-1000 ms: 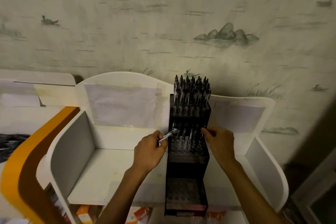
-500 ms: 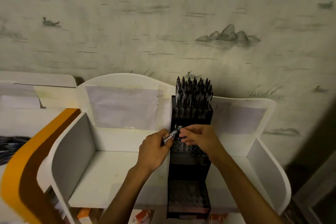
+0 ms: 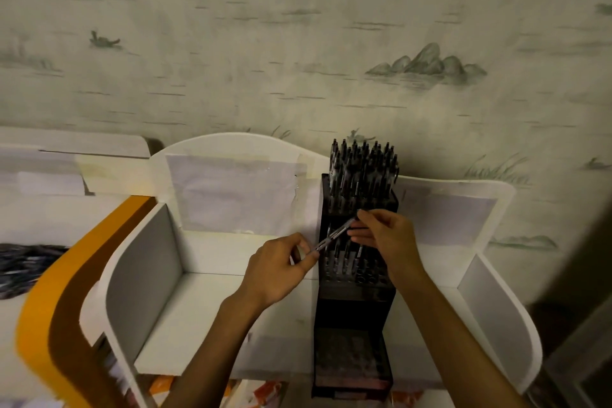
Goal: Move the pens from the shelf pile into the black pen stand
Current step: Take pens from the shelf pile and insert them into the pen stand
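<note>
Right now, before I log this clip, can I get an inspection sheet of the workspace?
Surface: white shelf with curved side panels; its floor is bare left of the stand.
Job's things: black pen stand, tiered; top tier packed with pens, middle tier partly filled, lowest tier looks empty. One pen is held slanted in front of the stand.
Clutter: dark pile at far left, blurred; orange packaging under the shelf.
Grippers: left hand pinches the pen's lower end; right hand pinches its upper end.
Cables: nothing seen.
Surroundings: wallpaper with ducks and rocks; orange-and-brown panel at left.
</note>
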A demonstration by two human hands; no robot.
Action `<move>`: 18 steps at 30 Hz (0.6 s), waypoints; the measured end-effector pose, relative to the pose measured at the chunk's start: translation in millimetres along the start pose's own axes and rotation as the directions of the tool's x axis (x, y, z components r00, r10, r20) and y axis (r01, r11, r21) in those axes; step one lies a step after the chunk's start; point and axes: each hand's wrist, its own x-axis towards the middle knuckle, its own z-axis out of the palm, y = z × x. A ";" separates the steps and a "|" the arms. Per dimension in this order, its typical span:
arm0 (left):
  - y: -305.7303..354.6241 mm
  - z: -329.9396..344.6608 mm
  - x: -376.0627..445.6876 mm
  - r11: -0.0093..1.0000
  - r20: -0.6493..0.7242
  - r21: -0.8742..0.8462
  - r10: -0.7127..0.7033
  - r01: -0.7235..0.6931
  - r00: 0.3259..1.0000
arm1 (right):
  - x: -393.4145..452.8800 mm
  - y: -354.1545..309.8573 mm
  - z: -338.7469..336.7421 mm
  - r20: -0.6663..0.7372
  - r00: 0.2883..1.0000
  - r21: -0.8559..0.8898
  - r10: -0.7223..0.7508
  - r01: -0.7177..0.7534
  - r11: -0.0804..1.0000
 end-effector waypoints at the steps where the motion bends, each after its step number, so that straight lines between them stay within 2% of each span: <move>1: -2.4 -2.4 0.3 1.000 -0.011 0.025 0.008 -0.008 1.000 | 1.6 -0.9 -1.1 -0.028 0.999 -0.025 -0.039 0.038 0.999; 4: -9.1 -8.6 1.9 0.991 -0.056 0.119 0.076 -0.069 0.996 | 3.0 -3.0 -1.1 -0.049 0.977 -0.204 -0.208 0.194 0.959; 7: -14.5 -11.4 5.3 0.967 -0.098 0.213 0.163 -0.139 0.982 | 0.9 -1.2 3.3 0.017 0.928 -0.439 -0.372 0.341 0.831; 9: -15.4 -12.2 7.4 0.957 -0.102 0.253 0.175 -0.145 0.979 | -1.6 -0.4 7.3 0.056 0.901 -0.528 -0.430 0.393 0.753; 13: -15.1 -13.5 10.3 0.937 -0.099 0.320 0.178 -0.138 0.979 | -6.0 0.9 14.4 0.112 0.876 -0.575 -0.468 0.442 0.689; 18: -14.7 -13.0 9.9 0.934 -0.109 0.335 0.166 -0.121 0.980 | -9.6 1.5 20.6 0.108 0.858 -0.599 -0.502 0.459 0.656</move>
